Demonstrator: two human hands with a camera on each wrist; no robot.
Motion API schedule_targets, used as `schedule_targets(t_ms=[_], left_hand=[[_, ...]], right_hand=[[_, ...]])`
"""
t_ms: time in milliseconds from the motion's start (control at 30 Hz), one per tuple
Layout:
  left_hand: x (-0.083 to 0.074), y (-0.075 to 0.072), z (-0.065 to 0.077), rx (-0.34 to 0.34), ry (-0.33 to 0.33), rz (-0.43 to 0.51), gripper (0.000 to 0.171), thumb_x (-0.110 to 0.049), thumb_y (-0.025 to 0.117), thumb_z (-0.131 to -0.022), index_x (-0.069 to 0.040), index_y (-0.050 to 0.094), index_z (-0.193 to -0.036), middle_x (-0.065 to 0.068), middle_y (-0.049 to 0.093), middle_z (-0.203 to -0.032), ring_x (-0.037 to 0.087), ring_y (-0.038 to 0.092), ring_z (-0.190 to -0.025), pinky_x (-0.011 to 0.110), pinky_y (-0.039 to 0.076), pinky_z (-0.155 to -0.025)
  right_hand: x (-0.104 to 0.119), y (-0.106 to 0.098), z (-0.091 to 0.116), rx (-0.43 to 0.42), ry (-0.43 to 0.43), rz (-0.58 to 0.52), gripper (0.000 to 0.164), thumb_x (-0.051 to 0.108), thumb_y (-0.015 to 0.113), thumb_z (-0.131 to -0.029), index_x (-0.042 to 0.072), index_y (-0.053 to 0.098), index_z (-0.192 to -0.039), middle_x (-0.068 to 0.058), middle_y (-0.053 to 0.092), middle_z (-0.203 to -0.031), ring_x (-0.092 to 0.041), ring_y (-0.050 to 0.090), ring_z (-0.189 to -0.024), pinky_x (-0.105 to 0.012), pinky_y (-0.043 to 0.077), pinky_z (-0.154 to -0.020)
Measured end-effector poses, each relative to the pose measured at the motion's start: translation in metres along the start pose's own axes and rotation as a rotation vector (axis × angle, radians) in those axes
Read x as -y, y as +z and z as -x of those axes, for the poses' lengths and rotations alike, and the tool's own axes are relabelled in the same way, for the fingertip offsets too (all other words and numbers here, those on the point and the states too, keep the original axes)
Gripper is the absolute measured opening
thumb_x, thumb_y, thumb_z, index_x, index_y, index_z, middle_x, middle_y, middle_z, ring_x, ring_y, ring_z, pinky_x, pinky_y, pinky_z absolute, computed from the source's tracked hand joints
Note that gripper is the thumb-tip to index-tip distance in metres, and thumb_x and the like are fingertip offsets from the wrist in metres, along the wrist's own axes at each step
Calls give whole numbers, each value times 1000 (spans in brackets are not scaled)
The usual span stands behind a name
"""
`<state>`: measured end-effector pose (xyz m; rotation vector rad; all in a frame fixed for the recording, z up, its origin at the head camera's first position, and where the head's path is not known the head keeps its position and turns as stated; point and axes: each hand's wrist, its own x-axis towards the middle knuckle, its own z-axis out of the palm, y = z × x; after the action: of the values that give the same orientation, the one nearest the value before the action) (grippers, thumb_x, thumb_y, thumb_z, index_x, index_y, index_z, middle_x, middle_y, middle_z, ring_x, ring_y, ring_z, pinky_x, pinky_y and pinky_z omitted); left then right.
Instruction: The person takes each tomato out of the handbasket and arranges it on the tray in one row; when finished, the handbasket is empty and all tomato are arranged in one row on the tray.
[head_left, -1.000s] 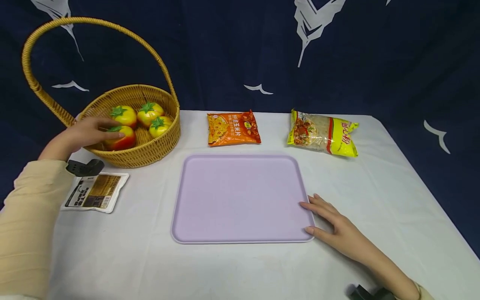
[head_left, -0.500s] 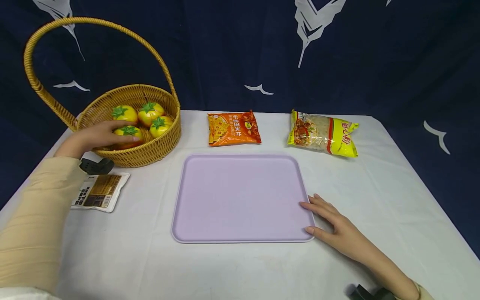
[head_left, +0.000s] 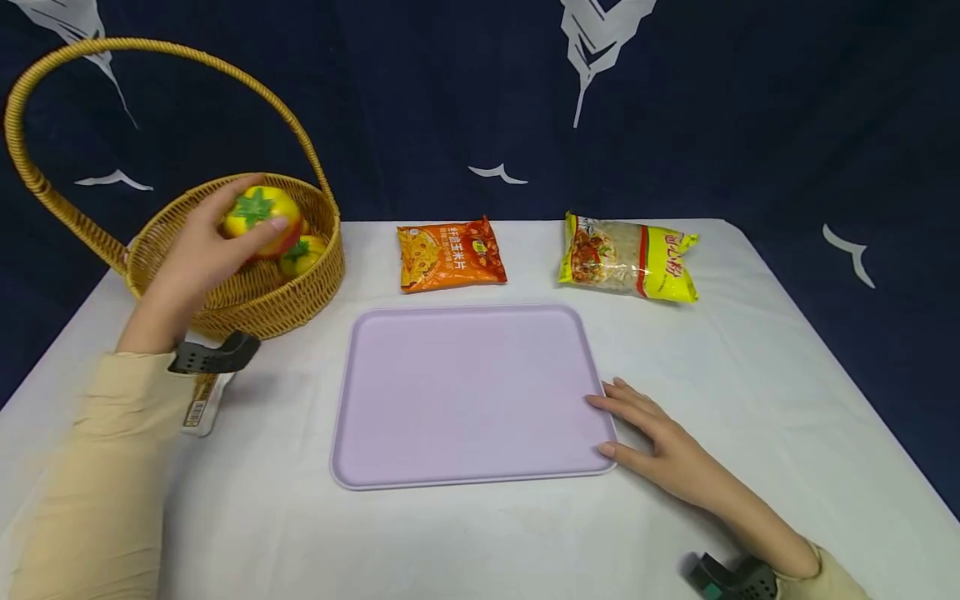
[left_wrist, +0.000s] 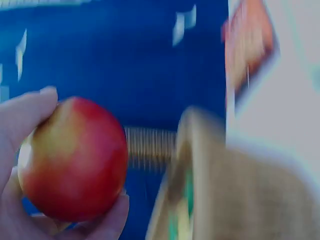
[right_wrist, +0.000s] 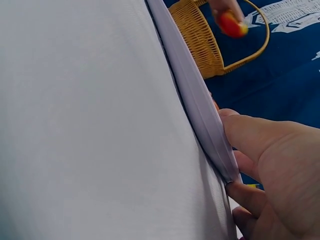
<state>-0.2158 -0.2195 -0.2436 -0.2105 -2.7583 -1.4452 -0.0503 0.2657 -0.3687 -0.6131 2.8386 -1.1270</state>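
Observation:
My left hand (head_left: 193,254) grips a yellow-and-red tomato (head_left: 281,208) with a green leafy top, held up over the wicker basket (head_left: 303,307). In the left wrist view, thumb and fingers curl round the red underside of this tomato (left_wrist: 75,160). Another tomato (head_left: 302,257) shows inside the basket; others there are mostly hidden behind the hand and held fruit. At the right, my right hand (head_left: 667,446) rests with extended fingers at the right rim of a pale purple tray (head_left: 465,392). The right wrist view has its thumb and fingers touching the tray's edge (right_wrist: 200,107).
An orange snack packet (head_left: 452,254) lies behind the tray, with a yellow-and-clear food bag (head_left: 628,258) to its right. A white-and-brown pouch (head_left: 199,408) is partly hidden under the left wrist. The basket's tall handle (head_left: 303,137) arches above it. A dark blue cloth (head_left: 420,100) hangs behind.
My left hand has taken hold of a tomato and lifted it up from the basket's near side. The right hand stays at the tray's rim. The head view has shifted slightly.

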Motion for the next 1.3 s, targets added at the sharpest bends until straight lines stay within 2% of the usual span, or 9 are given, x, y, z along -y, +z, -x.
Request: schedule_targets(t_ms=[67, 133, 233, 300, 467, 600, 700, 833, 1300], left_hand=[[-19, 25, 0, 29, 65, 36, 64, -42, 62, -88, -34, 33, -145, 7, 35, -136, 22, 40, -108, 29, 40, -85], [-33, 53, -2, 96, 134, 90, 64, -37, 66, -87, -30, 36, -144, 7, 40, -133, 22, 45, -107, 30, 43, -85], [-47, 98, -11, 190, 214, 137, 65, -30, 72, -84, -21, 41, -141, 8, 48, -126, 24, 50, -104, 33, 45, -85], [-54, 128, -16, 237, 235, 169, 65, -28, 75, -81, -16, 45, -137, 9, 50, -122, 24, 51, -102, 35, 46, -85], [-62, 195, -26, 312, 274, 108, 60, -30, 78, -77, -14, 53, -130, 7, 48, -123, 20, 48, -103, 31, 43, -87], [-66, 231, -28, 401, 309, 39, 60, -30, 78, -77, -13, 55, -130, 7, 51, -121, 17, 49, -102, 27, 42, -86], [-67, 249, -30, 458, 323, 15, 59, -31, 78, -77, -12, 56, -129, 4, 55, -120, 15, 50, -101, 23, 41, -86], [-67, 263, -32, 499, 347, 0, 60, -31, 77, -78, -11, 55, -130, 4, 55, -125, 13, 49, -104, 20, 39, -89], [-70, 275, -31, 494, 374, -35, 63, -34, 71, -84, -11, 47, -138, 7, 46, -137, 15, 44, -118, 22, 33, -98]], right_hand=[[0, 0, 0, -5, -1, 1, 52, 22, 71, -84, 19, 53, -133, -12, 38, -143, -34, 22, -135, -67, 24, -94], [0, 1, 1, -8, -3, 2, 52, 22, 71, -84, 20, 53, -133, -12, 37, -143, -34, 21, -135, -67, 24, -94], [-1, 1, 1, -14, -18, 0, 53, 20, 71, -84, 20, 53, -133, -12, 37, -144, -34, 21, -135, -67, 23, -94], [-2, 2, 1, -19, -30, -4, 53, 19, 71, -84, 19, 53, -133, -12, 37, -144, -34, 21, -135, -67, 23, -94], [-2, 3, 1, -15, -41, -22, 52, 18, 71, -85, 19, 52, -134, -12, 36, -144, -35, 21, -135, -67, 22, -95], [-1, 3, 1, -9, -29, -27, 52, 19, 70, -85, 19, 52, -134, -12, 36, -144, -35, 21, -135, -67, 21, -96], [0, 2, 1, 0, -5, -19, 52, 21, 70, -86, 20, 52, -134, -12, 35, -145, -35, 20, -135, -67, 21, -96], [1, 1, 1, 12, 15, -9, 51, 23, 69, -86, 20, 51, -135, -12, 34, -145, -34, 19, -135, -67, 21, -96], [1, 1, 1, 16, 26, -4, 51, 23, 69, -87, 20, 51, -135, -13, 34, -145, -35, 20, -135, -68, 21, -95]])
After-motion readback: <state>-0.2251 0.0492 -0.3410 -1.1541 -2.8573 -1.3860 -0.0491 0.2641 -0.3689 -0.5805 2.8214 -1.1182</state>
